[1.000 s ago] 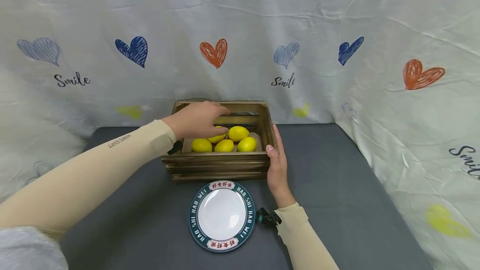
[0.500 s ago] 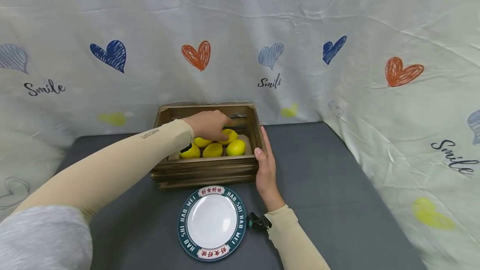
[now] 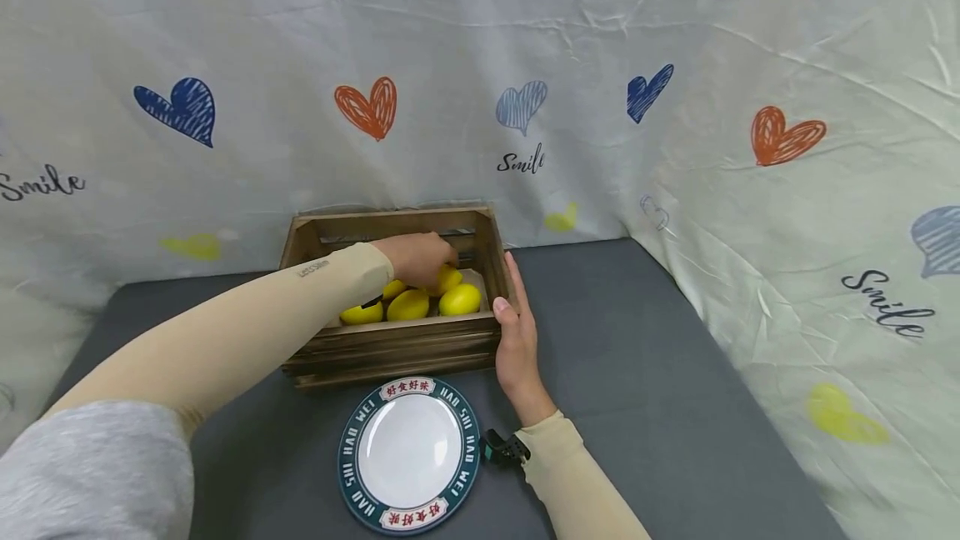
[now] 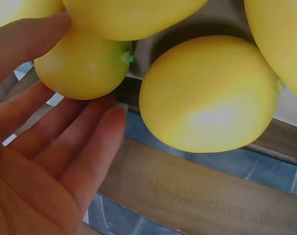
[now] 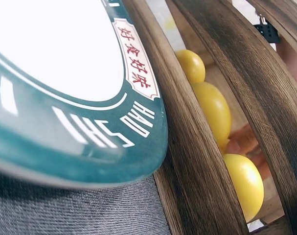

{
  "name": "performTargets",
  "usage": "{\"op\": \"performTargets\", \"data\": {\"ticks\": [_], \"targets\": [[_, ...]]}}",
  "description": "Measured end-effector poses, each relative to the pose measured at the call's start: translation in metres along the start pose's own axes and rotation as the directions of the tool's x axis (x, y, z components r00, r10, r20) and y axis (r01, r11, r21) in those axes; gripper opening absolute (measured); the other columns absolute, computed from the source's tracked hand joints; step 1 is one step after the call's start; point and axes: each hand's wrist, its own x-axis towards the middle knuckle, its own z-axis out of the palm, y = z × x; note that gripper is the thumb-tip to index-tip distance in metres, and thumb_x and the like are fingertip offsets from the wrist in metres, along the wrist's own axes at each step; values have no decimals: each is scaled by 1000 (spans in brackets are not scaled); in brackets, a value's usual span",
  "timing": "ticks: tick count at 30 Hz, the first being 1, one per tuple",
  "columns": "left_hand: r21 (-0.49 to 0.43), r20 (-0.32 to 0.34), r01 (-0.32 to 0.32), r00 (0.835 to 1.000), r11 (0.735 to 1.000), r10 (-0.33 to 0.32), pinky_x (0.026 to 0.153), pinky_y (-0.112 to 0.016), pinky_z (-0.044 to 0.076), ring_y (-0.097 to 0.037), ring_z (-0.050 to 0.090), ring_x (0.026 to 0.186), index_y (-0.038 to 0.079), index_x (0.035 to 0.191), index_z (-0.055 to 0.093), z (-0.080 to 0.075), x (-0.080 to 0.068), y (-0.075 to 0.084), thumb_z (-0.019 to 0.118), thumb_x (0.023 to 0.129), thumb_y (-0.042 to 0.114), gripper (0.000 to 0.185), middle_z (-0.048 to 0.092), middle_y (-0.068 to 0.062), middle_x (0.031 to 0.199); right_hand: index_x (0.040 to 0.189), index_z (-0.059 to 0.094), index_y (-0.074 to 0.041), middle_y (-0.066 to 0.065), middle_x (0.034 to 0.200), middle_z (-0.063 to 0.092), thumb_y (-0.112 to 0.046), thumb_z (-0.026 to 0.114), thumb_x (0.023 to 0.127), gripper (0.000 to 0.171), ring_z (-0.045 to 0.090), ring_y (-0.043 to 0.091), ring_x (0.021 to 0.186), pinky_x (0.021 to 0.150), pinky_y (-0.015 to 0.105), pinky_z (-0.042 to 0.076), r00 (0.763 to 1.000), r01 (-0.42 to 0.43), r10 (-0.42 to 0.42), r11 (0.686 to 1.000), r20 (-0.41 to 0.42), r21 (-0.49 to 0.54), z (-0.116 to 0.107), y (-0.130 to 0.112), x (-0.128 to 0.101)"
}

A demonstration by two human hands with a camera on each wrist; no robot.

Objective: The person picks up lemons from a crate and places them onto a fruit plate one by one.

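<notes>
A: Four or five lemons (image 3: 408, 305) sit in the wooden crate (image 3: 390, 344), toward its right end. Exact count? Arm hides some.

B: Left hand (image 3: 417, 257)?

A: Reaches down inside the crate, over the back lemon (image 3: 448, 277). Wrist view shows its fingers (image 4: 65, 142) straight and relaxed, touching a lemon from beneath, not curled round it.

B: Right hand (image 3: 513, 348)?

A: Flat against the crate's right end, fingers straight, thumb on the front corner. Probably bracing so the crate doesn't slide.

B: Plate?

A: White plate (image 3: 408, 455) with a teal rim lies on the grey table (image 3: 660, 373) just in front of the crate, close to the fruit.
</notes>
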Motion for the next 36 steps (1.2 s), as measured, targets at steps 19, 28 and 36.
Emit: {"op": "performTargets", "data": {"ticks": [19, 28, 36], "targets": [[35, 58, 70, 996, 997, -71, 103, -42, 59, -24, 66, 111, 11, 153, 61, -3, -16, -5, 79, 96, 19, 60, 69, -10, 142, 171, 27, -43, -12, 180, 23, -44, 41, 101, 71, 21, 21, 168, 133, 68, 10, 1000, -2, 2, 1000, 22, 6, 17, -9, -1], [-28, -104, 22, 994, 999, -25, 97, -43, 62, -23, 69, 97, 11, 143, 68, -22, -62, 5, 82, 95, 24, 51, 75, -7, 123, 171, 27, -42, -14, 180, 24, -44, 40, 102, 70, 22, 22, 168, 133, 68, 11, 999, -4, 4, 1000, 38, -2, 16, -5, 1], [-27, -141, 44, 989, 999, -47, 114, -51, 54, -28, 63, 121, 11, 152, 62, -32, -99, 16, 81, 96, 22, 60, 67, -11, 144, 172, 27, -39, -9, 181, 23, -43, 38, 102, 71, 20, 25, 168, 132, 72, 9, 1000, 8, -8, 1000, 11, -12, 0, 0, 2]]}}
